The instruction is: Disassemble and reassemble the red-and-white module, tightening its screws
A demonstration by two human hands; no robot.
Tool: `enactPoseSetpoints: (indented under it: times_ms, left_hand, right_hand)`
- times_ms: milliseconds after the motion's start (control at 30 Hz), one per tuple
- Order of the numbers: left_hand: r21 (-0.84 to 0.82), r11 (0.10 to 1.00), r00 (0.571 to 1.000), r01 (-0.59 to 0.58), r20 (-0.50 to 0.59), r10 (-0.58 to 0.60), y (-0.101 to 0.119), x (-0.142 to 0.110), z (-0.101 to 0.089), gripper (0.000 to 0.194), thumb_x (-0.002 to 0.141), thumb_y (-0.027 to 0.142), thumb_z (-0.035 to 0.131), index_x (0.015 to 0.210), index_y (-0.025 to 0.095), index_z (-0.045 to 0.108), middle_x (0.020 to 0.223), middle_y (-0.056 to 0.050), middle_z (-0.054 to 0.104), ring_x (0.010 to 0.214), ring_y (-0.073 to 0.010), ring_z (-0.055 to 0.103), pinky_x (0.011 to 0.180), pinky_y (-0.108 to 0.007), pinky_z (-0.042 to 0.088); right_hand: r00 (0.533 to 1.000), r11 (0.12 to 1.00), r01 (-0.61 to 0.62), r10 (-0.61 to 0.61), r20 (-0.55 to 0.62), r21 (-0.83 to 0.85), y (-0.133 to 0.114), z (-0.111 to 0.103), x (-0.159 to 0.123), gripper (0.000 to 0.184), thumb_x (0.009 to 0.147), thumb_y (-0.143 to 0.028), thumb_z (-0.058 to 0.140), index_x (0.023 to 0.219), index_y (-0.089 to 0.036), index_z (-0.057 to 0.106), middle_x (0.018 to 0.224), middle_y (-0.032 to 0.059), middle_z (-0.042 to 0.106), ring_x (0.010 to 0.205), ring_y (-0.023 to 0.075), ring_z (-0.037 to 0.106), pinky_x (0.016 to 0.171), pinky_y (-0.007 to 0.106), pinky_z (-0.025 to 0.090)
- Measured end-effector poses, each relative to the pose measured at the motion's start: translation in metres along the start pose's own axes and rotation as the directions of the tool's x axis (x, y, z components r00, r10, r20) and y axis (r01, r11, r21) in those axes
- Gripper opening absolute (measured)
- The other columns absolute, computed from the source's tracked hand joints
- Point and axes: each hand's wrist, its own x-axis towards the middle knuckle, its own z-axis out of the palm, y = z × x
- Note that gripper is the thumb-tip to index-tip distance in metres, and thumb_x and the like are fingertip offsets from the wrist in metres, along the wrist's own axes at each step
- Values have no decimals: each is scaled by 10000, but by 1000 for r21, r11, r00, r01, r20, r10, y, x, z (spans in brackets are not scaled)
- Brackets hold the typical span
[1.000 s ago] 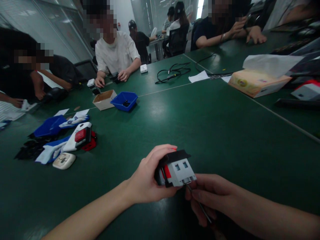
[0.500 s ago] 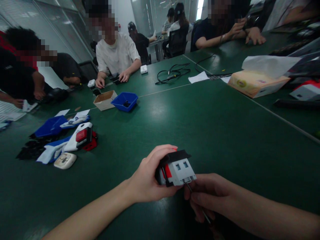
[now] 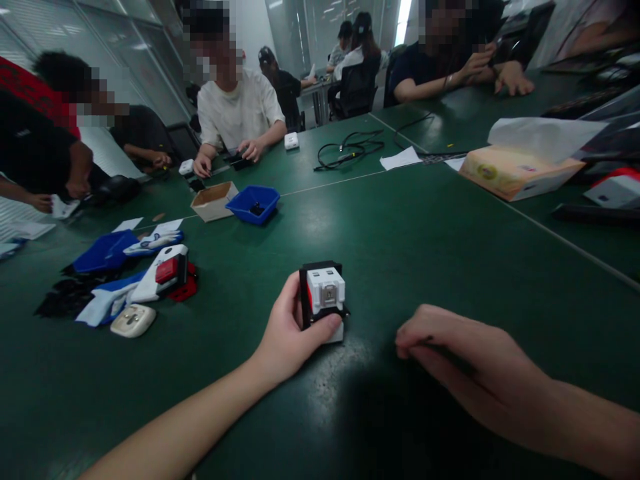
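My left hand (image 3: 290,337) is wrapped round a small white and black boxy device (image 3: 326,290), thumb across its near side. Two dark slots show on the device's top, a metal fitting on its front, and a bit of red on its left. To the right and apart from it, my right hand (image 3: 465,373) hovers over the table with thumb and fingers pressed together. A small dark tip shows between those fingers; what they hold is mostly hidden.
A blue bin (image 3: 254,203) with small black parts stands beside a cardboard box (image 3: 214,202). Gloves (image 3: 113,297), a red-and-white device (image 3: 173,272) and a cream case (image 3: 133,321) lie left. A tissue pack (image 3: 517,172) and coiled cable (image 3: 350,147) lie farther back. Several people sit around.
My right hand has drawn away from the device to the right, and the thin metal rod it held is no longer visible. My left hand has turned the device more upright and shifted it left.
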Motion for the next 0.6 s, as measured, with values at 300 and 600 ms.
enactPoseSetpoints:
  times_ms: [300,600]
  left_hand:
    - [-296,947,986,124,-70,-151,-5,4,-2,569,820,390,839,1254,192,530,1031,-81,735,861,-228,765,702,-303,641]
    - [-292,949,978,119,-132,-163,-4,7,-1,535,812,380,844,1217,176,560,1054,-66,704,841,-225,774,686,-296,647]
  right_hand:
    - [997,971,68,-56,60,-229,18,13,1,279,1038,-181,467,1274,-274,582,1070,31,721,920,162,703,775,269,574]
    - [957,845,208,-280,-77,-493,4,-21,0,219,999,-155,517,1157,-263,625,1230,56,706,1032,167,739,862,221,616]
